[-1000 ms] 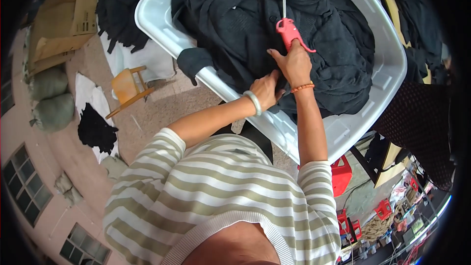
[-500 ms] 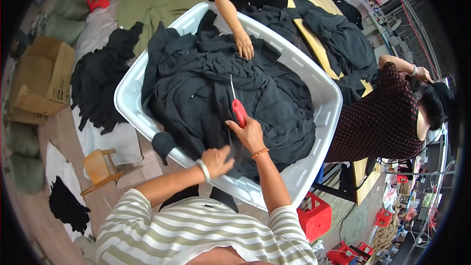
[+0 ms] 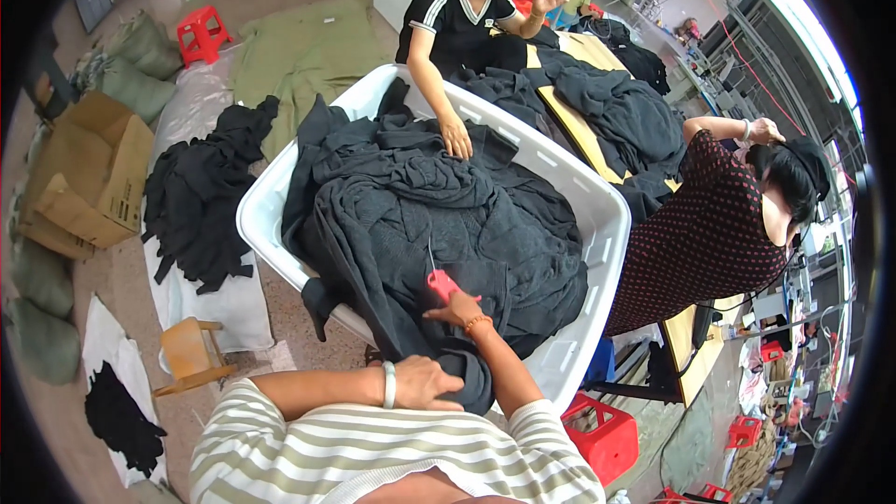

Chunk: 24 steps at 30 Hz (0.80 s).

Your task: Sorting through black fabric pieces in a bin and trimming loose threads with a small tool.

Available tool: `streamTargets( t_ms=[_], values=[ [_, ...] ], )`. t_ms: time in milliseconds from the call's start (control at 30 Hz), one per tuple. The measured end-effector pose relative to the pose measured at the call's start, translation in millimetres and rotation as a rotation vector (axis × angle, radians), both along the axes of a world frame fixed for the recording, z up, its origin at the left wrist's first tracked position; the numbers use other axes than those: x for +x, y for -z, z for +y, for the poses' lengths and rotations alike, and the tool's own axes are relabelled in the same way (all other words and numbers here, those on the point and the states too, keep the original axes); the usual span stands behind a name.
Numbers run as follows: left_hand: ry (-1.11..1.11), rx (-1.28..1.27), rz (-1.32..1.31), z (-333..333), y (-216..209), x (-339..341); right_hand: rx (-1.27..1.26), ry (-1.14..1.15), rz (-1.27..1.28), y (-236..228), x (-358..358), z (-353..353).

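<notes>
A large white plastic tub (image 3: 611, 257) in front of me is heaped with dark grey-black knit cloth (image 3: 411, 187). My right hand (image 3: 457, 310) is closed round a red-handled tool (image 3: 442, 284) with a thin metal shaft that points away from me over the pile. Its exact kind is unclear. At the tub's near rim, close to my body, my left hand (image 3: 425, 383) is curled on a fold of the dark cloth, with part of its fingers hidden. Across the tub, a co-worker's hand (image 3: 455, 138) rests on the far side of the pile.
More dark cloth (image 3: 201, 196) lies on the floor at left, near a cardboard box (image 3: 89, 177) and a small wooden stool (image 3: 191, 353). A red plastic stool (image 3: 602, 439) stands by the tub's near right. Another person in a dotted garment (image 3: 695, 233) stands at right, beside a cloth-covered table.
My left hand has drawn back toward my body, bringing dark cloth to the near rim. The right hand with the red-handled tool sits lower over the pile. The view has tilted up.
</notes>
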<state>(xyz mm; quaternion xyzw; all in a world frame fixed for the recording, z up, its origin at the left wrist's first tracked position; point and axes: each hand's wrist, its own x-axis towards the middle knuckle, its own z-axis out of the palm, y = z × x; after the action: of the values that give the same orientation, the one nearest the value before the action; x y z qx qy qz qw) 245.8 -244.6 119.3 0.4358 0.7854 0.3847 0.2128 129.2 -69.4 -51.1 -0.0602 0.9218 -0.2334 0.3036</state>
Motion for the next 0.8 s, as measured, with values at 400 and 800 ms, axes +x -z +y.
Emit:
streamTargets(
  t_ms=[400,800],
  values=[
    [-0.462,-0.008,0.369,15,-37,-37,-0.721,0.414,-0.459,-43,145,141],
    [0.010,0.501,0.246,123,-151,-22,-1.245,0.294,-0.054,-142,155,164]
  ],
)
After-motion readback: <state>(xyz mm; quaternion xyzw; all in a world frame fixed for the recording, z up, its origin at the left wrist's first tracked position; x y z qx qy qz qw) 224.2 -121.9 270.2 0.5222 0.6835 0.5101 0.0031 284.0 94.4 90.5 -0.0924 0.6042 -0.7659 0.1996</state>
